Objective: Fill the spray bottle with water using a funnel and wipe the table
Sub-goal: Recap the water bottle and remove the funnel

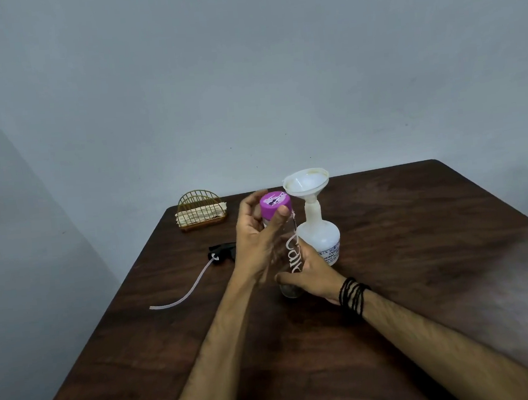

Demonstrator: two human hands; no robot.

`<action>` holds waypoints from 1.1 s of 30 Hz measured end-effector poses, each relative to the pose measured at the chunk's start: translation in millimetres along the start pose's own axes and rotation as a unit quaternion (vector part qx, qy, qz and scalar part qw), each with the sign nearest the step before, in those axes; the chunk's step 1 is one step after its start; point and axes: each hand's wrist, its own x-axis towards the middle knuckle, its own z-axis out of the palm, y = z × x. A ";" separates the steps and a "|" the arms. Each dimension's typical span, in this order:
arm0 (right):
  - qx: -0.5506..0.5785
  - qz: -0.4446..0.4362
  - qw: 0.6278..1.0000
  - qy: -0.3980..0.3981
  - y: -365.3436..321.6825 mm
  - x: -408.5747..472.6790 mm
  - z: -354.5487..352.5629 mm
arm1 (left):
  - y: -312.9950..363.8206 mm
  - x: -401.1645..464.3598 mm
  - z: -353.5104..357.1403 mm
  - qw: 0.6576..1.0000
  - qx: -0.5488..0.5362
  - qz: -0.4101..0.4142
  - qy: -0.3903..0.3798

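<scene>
Spray bottle (318, 238): white, translucent, upright near the middle of the desk (420, 250), head removed. A white funnel (306, 181) is seated in its neck, tilted slightly. The black spray head (222, 251) with its pale dip tube (184, 294) lies on the desk to the left, well apart from the bottle.

Water bottle (290, 255): clear, white lettering, purple cap (275, 204) in place. It is held just beside the spray bottle, on its near left.

Right hand (314, 275): fingers wrapped round the lower body of the water bottle, firm hold. Left hand (256, 232): fingers curled round the purple cap, thumb on its near edge, as if to unscrew it.

Assessment: step in hand is opening the water bottle; no pouring has begun and wiping is not started.

Handling: the clear bottle looks rigid and smooth, likely slippery if wet; the low grip suits uncapping but a mid-body hold would steady the pour. The spray bottle appears light and empty, and the funnel makes it top-heavy; it may tip if knocked. Steady it at the neck under the funnel while pouring.

Also present: a wire holder (201, 213) with folded cloth at the far left of the desk
</scene>
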 end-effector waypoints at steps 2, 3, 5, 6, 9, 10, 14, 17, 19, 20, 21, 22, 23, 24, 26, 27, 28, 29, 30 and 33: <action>0.002 0.002 1.000 -0.002 -0.3 -2.3 -3.4 | -0.4 -0.6 -1.2 1.000 -0.004 -0.006 -0.013; 0.004 0.004 1.000 -0.002 0.0 -3.0 -4.8 | -1.5 -0.4 -2.1 1.000 0.010 -0.005 -0.024; 0.008 0.004 1.000 0.001 0.1 -5.4 -7.1 | -2.0 -1.0 -0.3 0.999 0.020 -0.002 -0.039; 0.010 0.003 1.000 0.004 -0.4 -7.4 -8.8 | -2.3 -1.8 2.4 0.999 0.023 0.001 -0.042; 0.008 0.007 1.000 0.019 -0.4 -15.8 -16.4 | -8.9 -3.0 9.8 0.995 0.078 0.029 -0.060; 0.006 0.011 1.000 0.027 -0.4 -20.2 -19.4 | -12.0 -4.4 12.0 0.992 0.100 0.038 -0.073; -0.020 0.012 0.998 0.051 3.0 -39.6 -41.6 | -32.6 -7.4 16.4 0.986 0.130 0.063 -0.086; -0.023 -0.005 0.995 0.093 2.8 -51.3 -67.3 | -57.9 -2.2 13.8 0.990 0.124 0.066 0.029; -0.015 -0.010 0.993 0.115 2.8 -56.9 -84.5 | -75.9 2.2 10.8 0.983 0.124 0.035 0.132; -0.014 -0.008 0.992 0.124 2.9 -58.7 -92.0 | -82.6 3.3 9.6 0.977 0.135 0.016 0.163; -0.012 -0.005 0.991 0.130 2.7 -59.6 -99.3 | -87.7 4.0 9.4 0.973 0.151 -0.002 0.176; -0.011 -0.004 0.991 0.131 2.7 -60.0 -106.1 | -91.8 4.6 10.5 0.970 0.167 -0.018 0.176; -0.012 -0.004 0.991 0.135 3.6 -59.4 -112.5 | -94.8 5.9 12.1 0.969 0.181 -0.027 0.167; -0.016 -0.003 0.990 0.141 3.7 -58.3 -118.5 | -96.8 8.6 13.9 0.968 0.191 -0.029 0.158; -0.024 0.004 0.986 0.166 3.9 -54.7 -128.8 | -97.3 15.1 19.6 0.969 0.200 -0.018 0.147; -0.027 0.007 0.984 0.177 4.4 -52.4 -132.9 | -97.0 18.4 23.5 0.968 0.206 -0.008 0.144; -0.030 0.009 0.982 0.184 5.1 -50.6 -136.3 | -96.1 22.0 28.2 0.967 0.212 -0.002 0.141; -0.033 0.010 0.982 0.187 6.0 -48.7 -139.0 | -94.8 26.3 32.9 0.966 0.217 -0.001 0.138; -0.036 0.010 0.981 0.189 7.5 -47.4 -140.9 | -93.1 30.8 37.3 0.967 0.216 -0.002 0.135; -0.040 0.008 0.981 0.190 10.4 -46.2 -142.8 | -85.9 41.3 49.3 0.968 0.216 0.024 0.126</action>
